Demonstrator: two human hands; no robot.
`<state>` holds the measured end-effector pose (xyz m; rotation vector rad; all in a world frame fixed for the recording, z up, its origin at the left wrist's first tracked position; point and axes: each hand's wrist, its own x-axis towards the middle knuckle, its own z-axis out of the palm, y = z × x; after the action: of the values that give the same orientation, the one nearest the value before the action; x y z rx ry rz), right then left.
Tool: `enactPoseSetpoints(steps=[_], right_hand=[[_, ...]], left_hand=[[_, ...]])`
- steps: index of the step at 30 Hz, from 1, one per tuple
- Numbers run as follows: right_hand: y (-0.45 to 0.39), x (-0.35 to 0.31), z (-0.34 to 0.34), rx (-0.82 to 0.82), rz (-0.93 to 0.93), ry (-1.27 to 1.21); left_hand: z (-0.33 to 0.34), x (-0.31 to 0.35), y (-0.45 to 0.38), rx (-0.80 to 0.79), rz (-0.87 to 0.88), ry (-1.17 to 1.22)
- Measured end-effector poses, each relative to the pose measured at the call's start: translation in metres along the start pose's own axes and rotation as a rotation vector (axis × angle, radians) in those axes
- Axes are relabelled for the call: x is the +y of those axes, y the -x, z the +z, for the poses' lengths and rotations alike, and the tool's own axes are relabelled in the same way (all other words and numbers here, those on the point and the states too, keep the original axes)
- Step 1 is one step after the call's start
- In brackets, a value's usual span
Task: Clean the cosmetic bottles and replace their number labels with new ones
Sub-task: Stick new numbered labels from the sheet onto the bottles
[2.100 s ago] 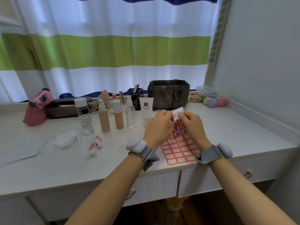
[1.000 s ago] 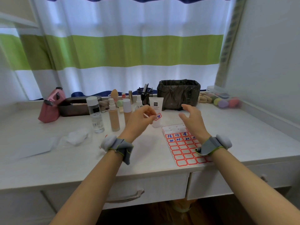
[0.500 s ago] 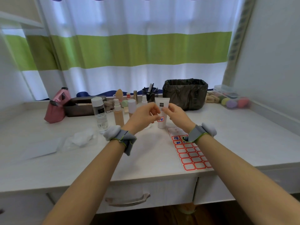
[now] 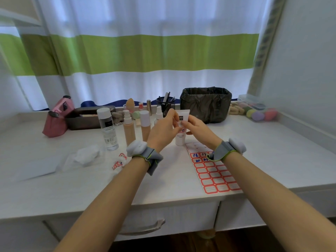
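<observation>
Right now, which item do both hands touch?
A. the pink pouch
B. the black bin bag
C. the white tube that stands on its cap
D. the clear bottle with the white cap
C: the left hand and the right hand both have fingers on the white tube, where a red-edged number label sits on its front; the other three things stand apart, untouched.

The label sheet (image 4: 214,171) at 5 o'clock on the tabletop (image 4: 272,160) is showing handwritten blue numbers 16, 17 and 22; other print is staying unreadable.
</observation>
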<state>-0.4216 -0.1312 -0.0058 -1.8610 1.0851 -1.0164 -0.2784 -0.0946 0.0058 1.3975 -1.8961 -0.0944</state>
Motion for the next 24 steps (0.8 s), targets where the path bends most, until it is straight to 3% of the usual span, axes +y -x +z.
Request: enactPoseSetpoints(steps=[14, 24], right_hand=[[0.006, -0.001, -0.006, -0.059, 0.023, -0.001], [0.002, -0.001, -0.003, -0.040, 0.032, -0.014]], left_hand=[[0.004, 0.006, 0.001, 0.095, -0.022, -0.043], [0.003, 0.005, -0.009, 0.036, 0.025, -0.117]])
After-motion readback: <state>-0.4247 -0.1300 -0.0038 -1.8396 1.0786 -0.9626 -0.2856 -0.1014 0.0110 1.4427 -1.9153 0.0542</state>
